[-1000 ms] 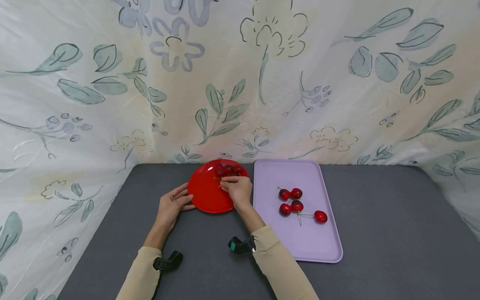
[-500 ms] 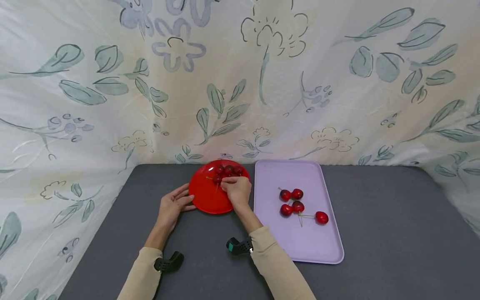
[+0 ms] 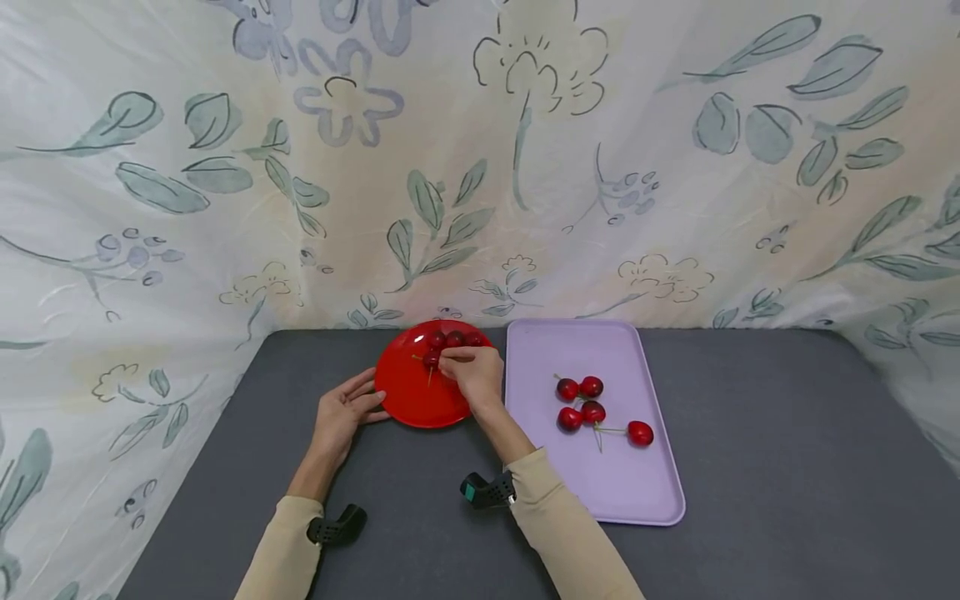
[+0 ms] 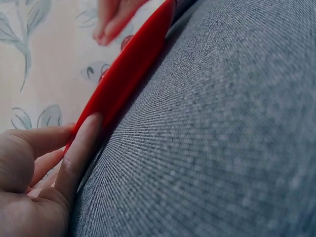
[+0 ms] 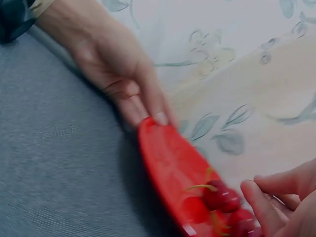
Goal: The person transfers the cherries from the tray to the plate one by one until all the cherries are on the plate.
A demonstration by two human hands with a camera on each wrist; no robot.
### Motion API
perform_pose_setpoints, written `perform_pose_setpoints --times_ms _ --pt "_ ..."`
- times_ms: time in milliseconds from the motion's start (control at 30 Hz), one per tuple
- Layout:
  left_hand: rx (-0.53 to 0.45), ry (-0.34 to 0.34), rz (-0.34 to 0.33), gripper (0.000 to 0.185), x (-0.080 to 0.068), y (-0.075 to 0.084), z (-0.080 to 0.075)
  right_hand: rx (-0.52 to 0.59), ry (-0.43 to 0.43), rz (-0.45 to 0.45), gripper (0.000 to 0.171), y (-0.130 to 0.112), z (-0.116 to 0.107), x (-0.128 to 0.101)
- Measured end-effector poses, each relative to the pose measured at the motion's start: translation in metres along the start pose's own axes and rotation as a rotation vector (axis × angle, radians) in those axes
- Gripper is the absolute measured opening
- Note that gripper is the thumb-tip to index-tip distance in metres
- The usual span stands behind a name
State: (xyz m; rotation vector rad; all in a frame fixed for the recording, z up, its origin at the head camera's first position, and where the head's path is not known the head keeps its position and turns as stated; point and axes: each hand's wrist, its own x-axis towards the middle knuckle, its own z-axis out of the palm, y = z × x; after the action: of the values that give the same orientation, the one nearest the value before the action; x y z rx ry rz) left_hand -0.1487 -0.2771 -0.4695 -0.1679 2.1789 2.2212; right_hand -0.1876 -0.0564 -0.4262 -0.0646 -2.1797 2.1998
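Since the frame of a second ago, the cherry (image 3: 431, 358) nearest the right hand (image 3: 477, 375) has come into view just beside its fingertips; left hand (image 3: 341, 414) and red plate (image 3: 411, 392) have stayed put. The step in hand, as judged: setting this cherry on the plate, near the cluster (image 3: 454, 338) towards the far rim. Five other cherries (image 3: 570, 419) lie on the lilac tray (image 3: 630, 492). Right grip — released, thumb and forefinger tips nearly meeting, nothing visible between them. The next move seems to call for lifting clear without catching a stem (image 3: 430, 377). Left grip — grasping the plate's edge, thumb above, finger beneath. Both forearms (image 3: 555, 508) reach forward over the worktop (image 3: 765, 433).
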Motion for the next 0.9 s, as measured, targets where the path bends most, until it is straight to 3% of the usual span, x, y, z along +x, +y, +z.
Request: perform_pose_setpoints --times_ms 133,300,400,700,900 --pt "-0.002 0.002 -0.002 0.056 0.000 -0.001 -0.001 0.005 -0.117 0.026 0.020 -0.016 -0.011 -0.002" --pt "0.004 0.005 0.003 0.055 0.000 -0.002 -0.001 -0.201 -0.269 0.025 0.021 -0.038 -0.033 -0.007" --pt "0.004 0.009 -0.001 0.055 -0.001 -0.002 0.000 -0.311 -0.317 0.003 0.020 -0.048 -0.047 -0.010" --pt "0.017 0.010 0.001 0.056 0.000 0.000 0.001 -0.356 -0.304 -0.041 0.019 -0.059 -0.098 -0.016" --pt "0.014 0.007 -0.002 0.055 0.003 -0.001 0.001 -0.485 -0.244 -0.087 0.016 -0.054 -0.137 -0.027"
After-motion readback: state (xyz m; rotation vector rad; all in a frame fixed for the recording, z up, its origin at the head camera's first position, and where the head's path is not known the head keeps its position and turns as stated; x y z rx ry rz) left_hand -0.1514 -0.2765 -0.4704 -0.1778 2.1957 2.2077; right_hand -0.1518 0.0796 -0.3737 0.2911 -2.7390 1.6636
